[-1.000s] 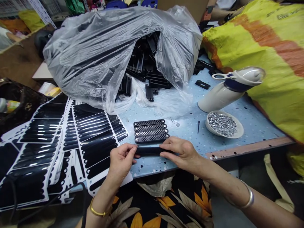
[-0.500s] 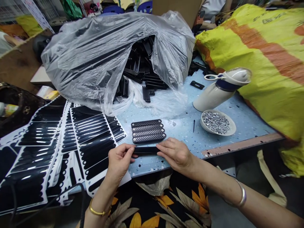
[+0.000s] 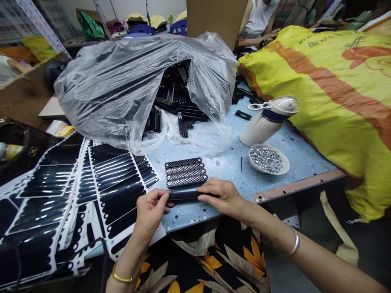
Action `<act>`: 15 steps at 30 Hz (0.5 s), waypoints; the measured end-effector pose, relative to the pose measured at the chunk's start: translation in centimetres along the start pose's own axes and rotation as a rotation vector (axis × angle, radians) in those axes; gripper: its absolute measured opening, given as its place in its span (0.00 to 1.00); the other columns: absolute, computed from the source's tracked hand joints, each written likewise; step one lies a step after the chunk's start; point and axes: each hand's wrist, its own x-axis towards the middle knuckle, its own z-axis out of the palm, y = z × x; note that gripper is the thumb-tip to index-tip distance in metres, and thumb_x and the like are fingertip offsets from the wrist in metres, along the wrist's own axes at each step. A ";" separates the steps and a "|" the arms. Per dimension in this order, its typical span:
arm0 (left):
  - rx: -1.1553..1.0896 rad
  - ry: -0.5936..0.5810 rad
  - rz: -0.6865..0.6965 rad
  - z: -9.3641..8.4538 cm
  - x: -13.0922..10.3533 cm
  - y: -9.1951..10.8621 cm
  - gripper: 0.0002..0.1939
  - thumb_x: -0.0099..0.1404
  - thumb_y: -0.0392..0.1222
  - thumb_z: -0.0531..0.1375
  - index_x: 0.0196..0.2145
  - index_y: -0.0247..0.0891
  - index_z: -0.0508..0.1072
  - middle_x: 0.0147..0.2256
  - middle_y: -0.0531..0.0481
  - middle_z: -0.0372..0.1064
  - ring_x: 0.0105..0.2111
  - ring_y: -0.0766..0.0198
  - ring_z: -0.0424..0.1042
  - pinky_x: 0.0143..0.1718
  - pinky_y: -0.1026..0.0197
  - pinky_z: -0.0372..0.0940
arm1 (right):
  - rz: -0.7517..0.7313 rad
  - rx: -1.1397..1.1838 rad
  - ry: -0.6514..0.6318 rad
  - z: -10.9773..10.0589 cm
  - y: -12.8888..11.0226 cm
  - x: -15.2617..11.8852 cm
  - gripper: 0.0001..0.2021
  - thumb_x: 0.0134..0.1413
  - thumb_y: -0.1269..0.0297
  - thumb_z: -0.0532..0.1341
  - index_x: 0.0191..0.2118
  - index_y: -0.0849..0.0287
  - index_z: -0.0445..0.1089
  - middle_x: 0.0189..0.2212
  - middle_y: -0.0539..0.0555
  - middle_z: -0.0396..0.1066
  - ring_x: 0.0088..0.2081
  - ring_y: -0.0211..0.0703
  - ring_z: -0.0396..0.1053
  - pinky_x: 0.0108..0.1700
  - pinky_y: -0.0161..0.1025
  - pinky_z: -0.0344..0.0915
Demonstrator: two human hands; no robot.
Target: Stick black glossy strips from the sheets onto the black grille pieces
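Note:
A slim black strip (image 3: 183, 196) is held level between my two hands near the table's front edge. My left hand (image 3: 152, 206) pinches its left end between thumb and fingers. Its right end lies in the grip of my right hand (image 3: 221, 196), partly hidden by the fingers. Just beyond the strip, several black mesh-patterned bars (image 3: 186, 172) lie side by side on the blue table (image 3: 226, 179). Sheets of glossy black stickers (image 3: 119, 191) with rounded ends spread out left of my left hand.
A grey plastic bag (image 3: 113, 85) with black parts (image 3: 171, 91) fills the back. To the right are a bowl of small metal pieces (image 3: 265, 159), a white bottle (image 3: 259, 128), a small dark pin (image 3: 241, 164) and a large yellow sack (image 3: 324, 101). A person (image 3: 259, 18) is behind.
The camera view has tilted up and turned slightly right. My right fingers have shifted a little along the strip, which both hands still hold.

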 end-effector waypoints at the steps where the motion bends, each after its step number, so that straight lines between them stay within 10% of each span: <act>1: -0.001 0.002 0.002 0.0 0.0 0.0 0.11 0.49 0.46 0.69 0.27 0.34 0.81 0.22 0.49 0.77 0.21 0.60 0.78 0.18 0.65 0.72 | -0.007 -0.003 0.002 0.0 0.0 0.0 0.08 0.63 0.64 0.64 0.43 0.58 0.81 0.34 0.56 0.81 0.35 0.44 0.77 0.36 0.40 0.75; 15: -0.003 -0.009 0.003 0.0 0.1 -0.2 0.12 0.48 0.47 0.69 0.25 0.35 0.79 0.19 0.51 0.74 0.20 0.60 0.77 0.17 0.67 0.69 | 0.229 -0.234 0.396 -1.8 -0.7 -4.2 0.07 0.61 0.66 0.62 0.35 0.59 0.78 0.23 0.52 0.76 0.23 0.41 0.73 0.26 0.36 0.72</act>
